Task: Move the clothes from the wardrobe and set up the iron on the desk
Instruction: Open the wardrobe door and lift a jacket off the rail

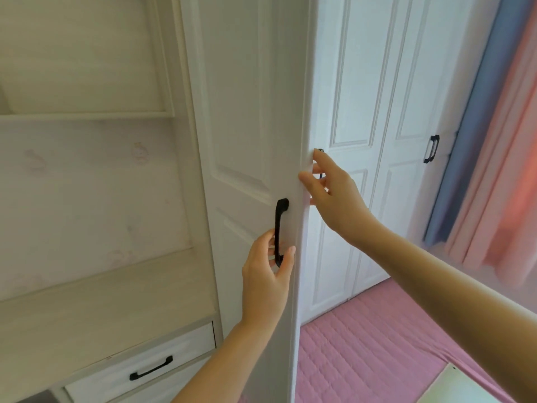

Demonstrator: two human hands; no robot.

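A white panelled wardrobe door (247, 112) stands partly swung out in the middle of the view. My left hand (266, 274) is wrapped around the lower end of its black handle (280, 225). My right hand (334, 193) rests on the door's outer edge higher up, thumb on the front face, fingers curled behind it near another black handle that is mostly hidden. The inside of the wardrobe and any clothes are hidden behind the door. No iron is visible.
A pale wooden desk top (101, 309) with a drawer (145, 365) and shelf lies at left. More white wardrobe doors (377, 112) with a black handle (431, 148) stand at right. Blue and pink curtains (488, 141) hang far right. A pink quilted mat (372, 338) covers the floor.
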